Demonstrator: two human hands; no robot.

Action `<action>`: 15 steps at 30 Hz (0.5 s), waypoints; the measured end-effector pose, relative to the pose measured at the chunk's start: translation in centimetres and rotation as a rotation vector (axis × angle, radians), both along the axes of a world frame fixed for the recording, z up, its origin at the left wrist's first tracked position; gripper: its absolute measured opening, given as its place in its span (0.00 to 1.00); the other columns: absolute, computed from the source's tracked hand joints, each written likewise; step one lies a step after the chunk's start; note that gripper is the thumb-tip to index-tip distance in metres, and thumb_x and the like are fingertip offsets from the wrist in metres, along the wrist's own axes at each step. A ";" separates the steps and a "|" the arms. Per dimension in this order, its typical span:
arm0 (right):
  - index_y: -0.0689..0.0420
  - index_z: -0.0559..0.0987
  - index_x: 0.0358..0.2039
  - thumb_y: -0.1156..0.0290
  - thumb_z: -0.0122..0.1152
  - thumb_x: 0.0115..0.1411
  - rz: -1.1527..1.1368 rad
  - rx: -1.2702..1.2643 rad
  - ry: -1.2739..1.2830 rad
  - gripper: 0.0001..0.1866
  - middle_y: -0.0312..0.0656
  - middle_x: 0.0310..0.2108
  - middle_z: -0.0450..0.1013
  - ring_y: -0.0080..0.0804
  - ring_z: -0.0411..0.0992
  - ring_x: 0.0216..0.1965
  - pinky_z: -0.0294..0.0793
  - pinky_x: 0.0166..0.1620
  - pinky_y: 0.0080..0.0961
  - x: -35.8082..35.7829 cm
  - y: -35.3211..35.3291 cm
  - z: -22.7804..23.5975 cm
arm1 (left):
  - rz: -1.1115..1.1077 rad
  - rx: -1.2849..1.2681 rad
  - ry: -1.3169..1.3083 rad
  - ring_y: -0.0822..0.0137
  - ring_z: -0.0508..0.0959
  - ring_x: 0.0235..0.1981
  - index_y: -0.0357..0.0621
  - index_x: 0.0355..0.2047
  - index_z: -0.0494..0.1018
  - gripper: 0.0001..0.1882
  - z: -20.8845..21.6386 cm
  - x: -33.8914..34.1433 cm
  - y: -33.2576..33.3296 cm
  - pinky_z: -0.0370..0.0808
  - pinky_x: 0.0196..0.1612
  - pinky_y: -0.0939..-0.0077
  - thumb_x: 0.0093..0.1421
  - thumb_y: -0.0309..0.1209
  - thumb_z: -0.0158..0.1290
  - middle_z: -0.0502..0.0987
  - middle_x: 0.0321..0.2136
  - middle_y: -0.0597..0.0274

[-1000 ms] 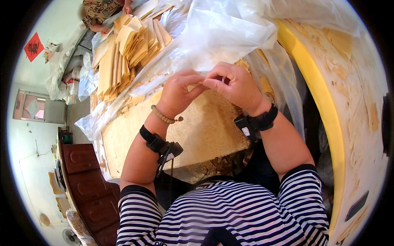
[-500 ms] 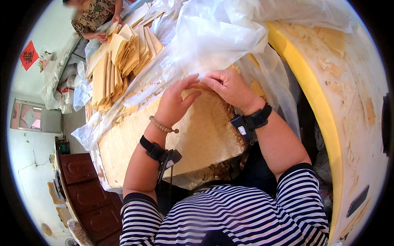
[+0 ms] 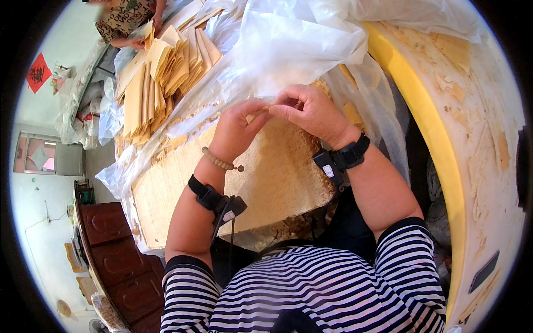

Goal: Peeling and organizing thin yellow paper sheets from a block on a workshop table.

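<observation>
In front of me lies a broad, pale yellow slab (image 3: 222, 183) that looks like stacked thin sheets, its right edge rough and crumbly. Over its far edge my left hand (image 3: 239, 129) is closed, thumb and fingers pinched together. My right hand (image 3: 317, 115) is also pinched, its thumb tip meeting the left fingertips. Whatever the fingertips hold, if anything, is too small to make out. Clear plastic sheeting (image 3: 288, 50) is bunched just beyond both hands.
Folded yellowish sheets (image 3: 169, 66) are piled at the far left, near another person's hand (image 3: 136, 43). On the right runs a pale, scrap-strewn surface (image 3: 472, 111) with a yellow edge (image 3: 438, 161) and a dark phone (image 3: 483, 272). Brown panelled furniture (image 3: 119, 261) stands at the left.
My left fingers have closed from a spread position into a pinch and come to my right fingertips. The right hand has shifted slightly, its thumb now extended toward the left hand.
</observation>
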State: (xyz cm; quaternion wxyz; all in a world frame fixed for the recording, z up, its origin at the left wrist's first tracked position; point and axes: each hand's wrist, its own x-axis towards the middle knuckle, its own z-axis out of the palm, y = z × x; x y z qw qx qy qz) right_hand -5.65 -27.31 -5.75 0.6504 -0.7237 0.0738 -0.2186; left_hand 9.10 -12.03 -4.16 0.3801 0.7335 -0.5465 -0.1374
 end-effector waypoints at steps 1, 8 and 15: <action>0.64 0.81 0.34 0.64 0.63 0.62 -0.021 -0.044 -0.005 0.13 0.39 0.26 0.76 0.24 0.71 0.30 0.71 0.36 0.24 0.2 0.0 -0.2 | -0.022 -0.038 0.024 0.59 0.81 0.35 0.42 0.41 0.81 0.10 0.1 -0.2 -0.1 0.76 0.40 0.71 0.59 0.28 0.61 0.82 0.34 0.52; 0.63 0.83 0.33 0.66 0.64 0.60 -0.061 0.161 0.025 0.11 0.36 0.24 0.76 0.21 0.70 0.27 0.71 0.34 0.22 0.9 0.0 -1.3 | -0.020 -0.012 -0.033 0.69 0.80 0.33 0.40 0.38 0.82 0.08 1.0 -1.4 -0.5 0.76 0.39 0.75 0.57 0.26 0.64 0.82 0.32 0.59; 0.64 0.84 0.30 0.64 0.65 0.57 -0.291 0.133 0.106 0.14 0.40 0.22 0.77 0.22 0.72 0.25 0.72 0.33 0.24 1.6 1.2 -2.0 | 0.064 -0.061 -0.194 0.65 0.80 0.30 0.40 0.35 0.82 0.08 0.1 -1.7 -0.4 0.75 0.36 0.74 0.55 0.28 0.65 0.81 0.29 0.58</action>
